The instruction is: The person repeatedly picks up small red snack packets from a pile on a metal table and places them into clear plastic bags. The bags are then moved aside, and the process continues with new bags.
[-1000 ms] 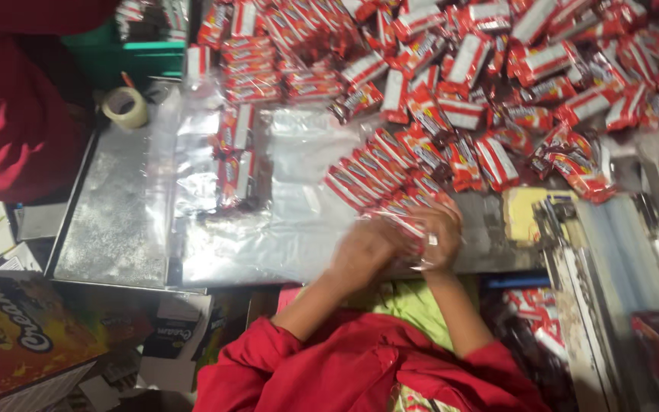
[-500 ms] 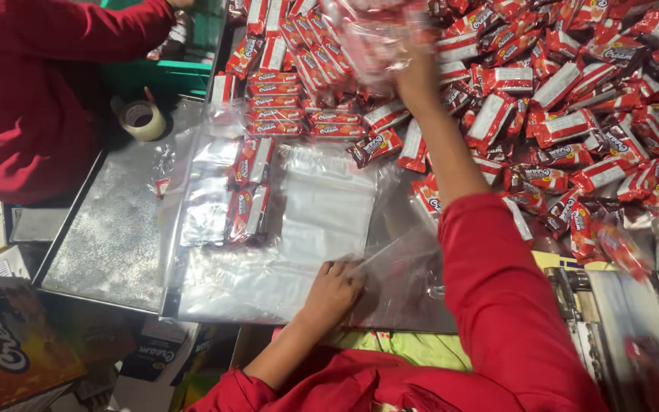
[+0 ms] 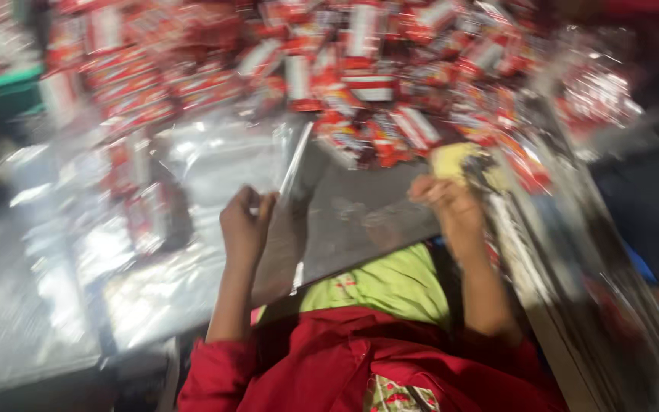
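Clear plastic bag, thin and see-through, stands up from the metal surface near the person's body, its edge catching the light as a bright line. The left hand holds the bag at its left side, fingers curled together and pinching the film, with the thumb side toward the bag. The right hand rests on the surface to the right, well apart from the bag, its fingers bent into a loose fist; the picture is too blurred to tell whether anything is held in them. Just beyond that hand lies a small yellow piece, touching or nearly touching the knuckles. More clear bags lie flat on the left part of the surface, overlapping one another, and a few red packets sit inside or on top of them. Across the far side spreads a big heap of red and white packets, reaching down to just beyond the standing bag and the yellow piece. A green tray shows at the far left edge. To the right runs a metal rail, slanting along the surface's side. Between both forearms, red sleeves and a green cloth fill the near edge.
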